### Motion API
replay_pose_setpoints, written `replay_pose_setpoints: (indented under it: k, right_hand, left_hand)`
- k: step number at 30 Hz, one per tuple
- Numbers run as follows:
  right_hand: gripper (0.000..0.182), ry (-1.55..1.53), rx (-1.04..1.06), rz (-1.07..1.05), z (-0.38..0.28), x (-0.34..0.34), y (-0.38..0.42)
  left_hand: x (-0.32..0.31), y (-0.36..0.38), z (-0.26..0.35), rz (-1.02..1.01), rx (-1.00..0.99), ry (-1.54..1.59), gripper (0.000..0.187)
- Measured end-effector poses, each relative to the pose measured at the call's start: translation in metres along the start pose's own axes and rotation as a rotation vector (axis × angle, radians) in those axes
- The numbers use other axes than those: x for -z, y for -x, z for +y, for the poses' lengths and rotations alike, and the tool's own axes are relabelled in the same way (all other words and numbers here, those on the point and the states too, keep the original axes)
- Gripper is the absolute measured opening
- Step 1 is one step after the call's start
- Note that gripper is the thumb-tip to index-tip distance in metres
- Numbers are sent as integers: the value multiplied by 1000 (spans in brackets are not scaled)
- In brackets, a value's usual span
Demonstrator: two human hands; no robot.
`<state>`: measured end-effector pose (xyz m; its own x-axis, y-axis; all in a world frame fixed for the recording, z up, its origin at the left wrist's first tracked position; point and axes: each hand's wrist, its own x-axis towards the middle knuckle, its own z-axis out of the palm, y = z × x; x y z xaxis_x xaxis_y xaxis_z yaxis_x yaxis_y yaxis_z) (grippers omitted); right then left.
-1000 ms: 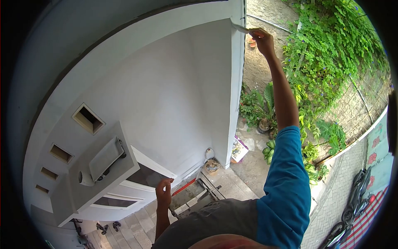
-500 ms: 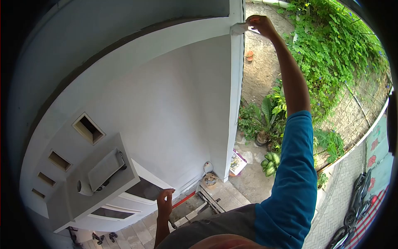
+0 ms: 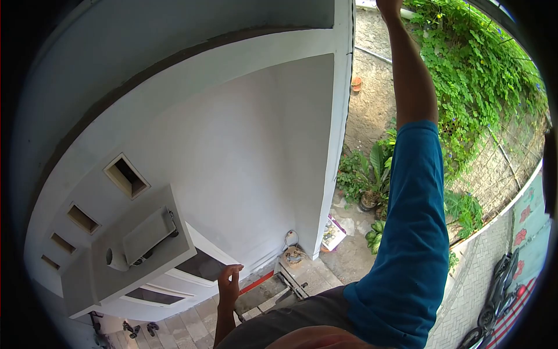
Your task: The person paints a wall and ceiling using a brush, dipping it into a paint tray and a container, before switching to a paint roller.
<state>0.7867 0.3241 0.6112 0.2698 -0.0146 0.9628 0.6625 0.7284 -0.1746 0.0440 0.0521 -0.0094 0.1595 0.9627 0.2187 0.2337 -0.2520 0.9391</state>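
My right hand (image 3: 389, 6) is at the very top edge, beyond the right end of the white wall band (image 3: 279, 49). Only its lower part and wrist show; the fingers are cut off, so what it holds cannot be seen. Low in the middle, my left hand (image 3: 229, 280) is raised with its fingers curled together. It appears in front of the dark window panel (image 3: 200, 264); anything between its fingers is too small to make out.
At left, a grey ledge (image 3: 104, 291) carries a floodlight (image 3: 149, 235), below square wall openings (image 3: 127, 176). A metal frame (image 3: 285, 285) stands below me. Potted plants (image 3: 372, 174), climbing greenery (image 3: 471, 87) and a motorcycle (image 3: 500, 285) are on the right.
My right hand has moved up and slightly right, away from the wall corner, mostly out of view. The whitish piece seen at its fingers is out of view. My left hand has hardly moved.
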Motion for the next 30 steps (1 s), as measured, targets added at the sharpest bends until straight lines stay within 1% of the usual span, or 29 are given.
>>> replay_pose_setpoints:
  k: [1, 3, 4, 5, 6, 8, 9, 10, 11, 12, 13, 14, 15, 16, 17, 18, 20, 21, 22, 23, 24, 25, 26, 28, 29, 30]
  right_hand:
    - [10, -1, 2, 1, -13, -1, 8]
    - [14, 440, 59, -11, -44, 2, 40]
    - [16, 662, 84, -19, -47, 4, 49]
    - [18, 634, 152, 12, -17, 8, 50]
    - [18, 635, 151, 13, 2, 3, 51]
    - [20, 274, -84, 74, 22, -2, 53]
    - [22, 398, -103, 5, 5, -2, 56]
    - [22, 400, -107, 5, -15, -4, 58]
    - [22, 446, -189, -48, -37, -9, 60]
    - [24, 493, -270, -102, -43, -12, 62]
    - [26, 388, -287, -61, -34, -18, 62]
    - [26, 393, -291, -63, -20, -21, 68]
    - [26, 473, -134, -108, 8, -21, 73]
    - [27, 551, 26, -153, 3, -23, 79]
    - [25, 515, -88, -127, -1, -27, 88]
    - [23, 485, 225, -25, 22, -31, 102]
    - [22, 487, 77, -15, 17, -36, 123]
    - [15, 566, 373, 66, 16, -40, 130]
    - [15, 563, 371, 68, 15, -40, 134]
    - [22, 611, 245, 4, 13, -36, 145]
    - [30, 657, 118, -60, -6, -35, 156]
    - [39, 589, 54, -77, -11, -33, 164]
    - [39, 591, 50, -74, -18, -30, 173]
    - [39, 608, 83, -154, -16, -21, 191]
    - [32, 573, 139, -153, -13, -16, 200]
    - [32, 581, 138, -195, -17, -8, 209]
  left_hand:
    - [0, -1, 3, 1, -2, -1, 21]
    - [-1, -1, 12, -16, -18, -47, 21]
    - [-1, 0, 14, -16, -15, -49, 21]
    - [-1, 0, 16, -20, -4, -37, 21]
    - [-1, -1, 17, -25, 6, -26, 21]
    - [0, -1, 13, -25, 5, -34, 21]
    - [1, 0, 12, -26, 6, -39, 21]
    - [1, 0, 12, -28, 10, -41, 21]
    - [2, -1, 14, -29, 4, -48, 20]
    - [2, -2, 15, -30, 0, -53, 20]
    - [2, -3, 15, -32, 3, -52, 20]
    - [3, -3, 15, -49, 2, -57, 24]
    - [3, -4, 14, -67, -2, -62, 28]
    - [3, -4, 14, -71, -2, -60, 28]
    - [2, -5, 13, -78, 4, -49, 28]
    - [1, -6, 13, -85, 9, -41, 28]
    - [-1, -8, 13, -103, 0, -47, 28]
    - [0, -10, 12, -115, -8, -55, 28]
    - [-1, -11, 10, -112, -7, -57, 28]
    - [-1, -11, 7, -109, -4, -33, 28]
    - [0, -10, 5, -108, -2, -9, 28]
    - [0, -9, 6, -107, -2, -13, 28]
    - [1, -8, 7, -78, -3, -10, 24]
    - [1, -8, 5, -50, -6, 0, 20]
    - [2, -8, 0, -56, -9, -5, 21]
    - [2, -8, -3, -62, -12, -12, 21]
